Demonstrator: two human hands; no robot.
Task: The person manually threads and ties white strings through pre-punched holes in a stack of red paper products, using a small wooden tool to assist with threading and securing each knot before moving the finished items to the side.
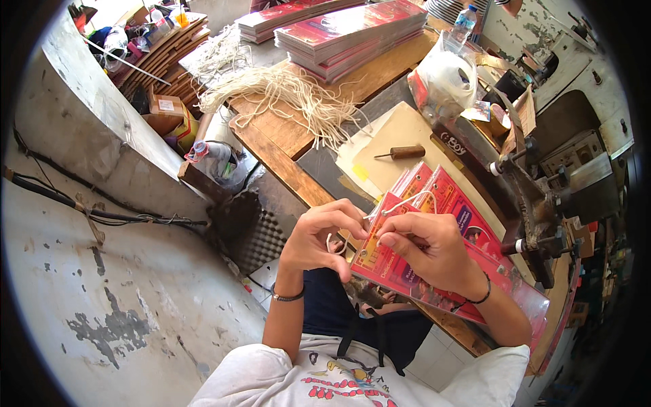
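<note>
**Both hands at the corner of a red printed sheet**

Wooden worktop (285,129) boards, scuffed and crowded, run away from the person toward the far edge. At the near edge lies a stack of red printed sheets (447,203), its long axis running from the near right toward the far left. The right hand (424,247) is pinched on the sheets' near-left corner, where a loop of white cord (407,201) arches over. The left hand (319,237) sits just beside it, fingers curled on the cord's end, the two hands nearly touching. Beyond them a wooden-handled awl (401,153) rests on beige card. A black metal press (536,203) crowds the right edge. Farther off, loose white cords (291,91) and red stacks (352,34) fill the far side.
</note>
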